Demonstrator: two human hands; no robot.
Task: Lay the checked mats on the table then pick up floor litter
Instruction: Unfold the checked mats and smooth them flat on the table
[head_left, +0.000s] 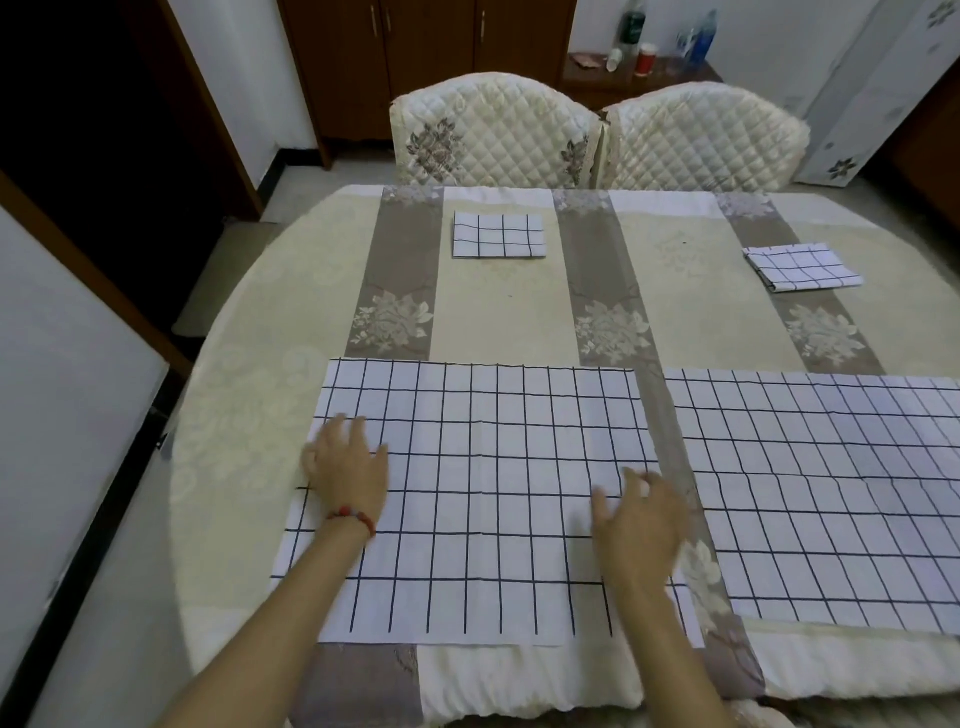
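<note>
Flat, fingers spread, our left hand and right hand press the near mat, smoothing it against the tablecloth.

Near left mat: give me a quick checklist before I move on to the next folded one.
1. Near left mat unfolded flat: ok.
2. Left hand and right hand holding nothing: ok.
3. Near right mat spread out: ok, though its right edge is out of frame.
4. Far left folded mat laid open: not ok.
5. Far right folded mat laid open: not ok.
6. Floor litter located: cannot tell.
</note>
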